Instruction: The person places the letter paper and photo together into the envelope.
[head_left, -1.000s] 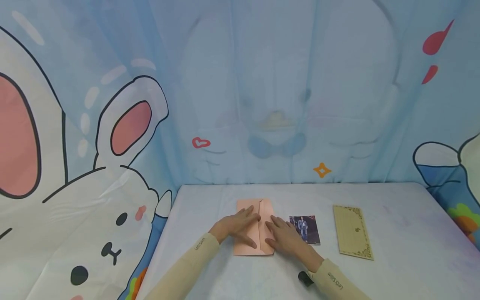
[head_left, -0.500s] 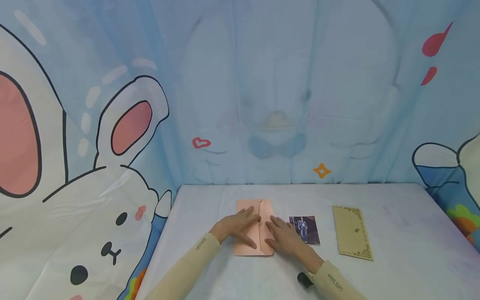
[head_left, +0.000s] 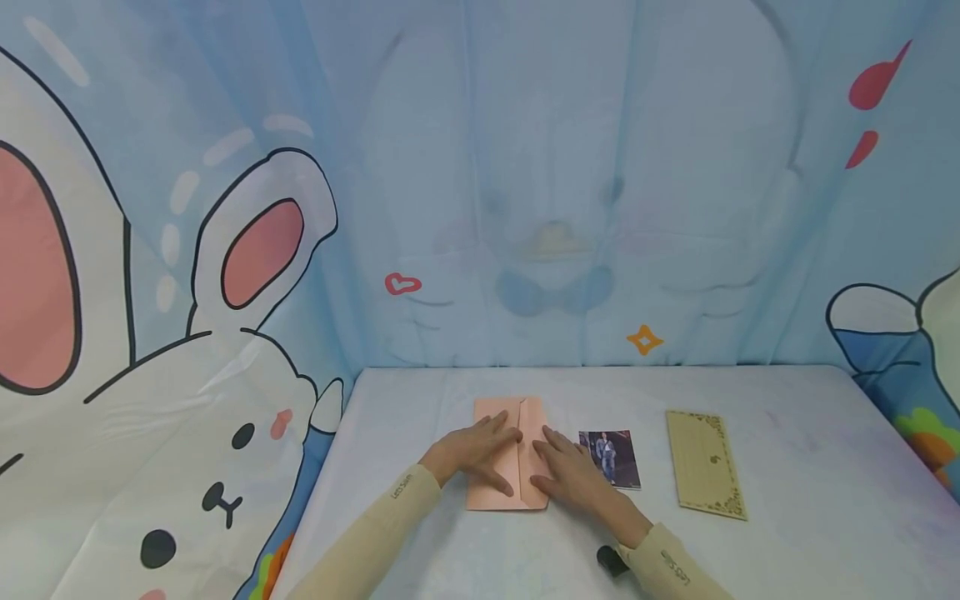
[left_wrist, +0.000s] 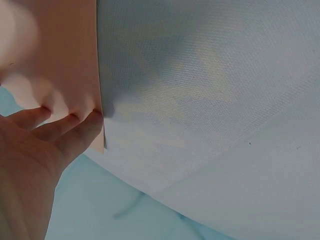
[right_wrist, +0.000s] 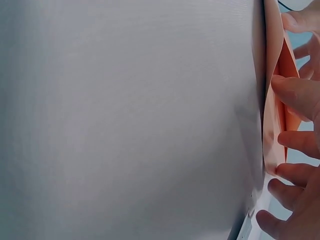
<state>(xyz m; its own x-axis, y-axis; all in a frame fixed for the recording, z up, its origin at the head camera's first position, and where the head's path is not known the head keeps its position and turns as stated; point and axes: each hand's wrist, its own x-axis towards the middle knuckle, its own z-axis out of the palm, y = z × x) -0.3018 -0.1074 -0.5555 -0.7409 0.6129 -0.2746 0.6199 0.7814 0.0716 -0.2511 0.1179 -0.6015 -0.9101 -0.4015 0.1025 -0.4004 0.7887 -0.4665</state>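
A pink paper envelope (head_left: 532, 417) lies flat on the white table, its right side folded over in a lengthwise flap. My left hand (head_left: 474, 454) rests on the left part with fingers spread. On the flap, the fingertips of my right hand (head_left: 576, 477) press near the right edge. In the left wrist view, the left hand (left_wrist: 30, 155) touches the envelope (left_wrist: 65, 55) with straight fingers. From the right wrist, the envelope (right_wrist: 273, 50) shows a gap along its folded edge, with the right hand's fingers (right_wrist: 300, 142) against it. Neither hand grips anything.
A photo print (head_left: 611, 458) lies just beyond my right hand. Farther right is a tan card (head_left: 705, 467) with an ornamental border. A small black object (head_left: 611, 560) sits beside the right sleeve. Behind the table (head_left: 810, 450) hangs a blue cartoon curtain (head_left: 570, 150).
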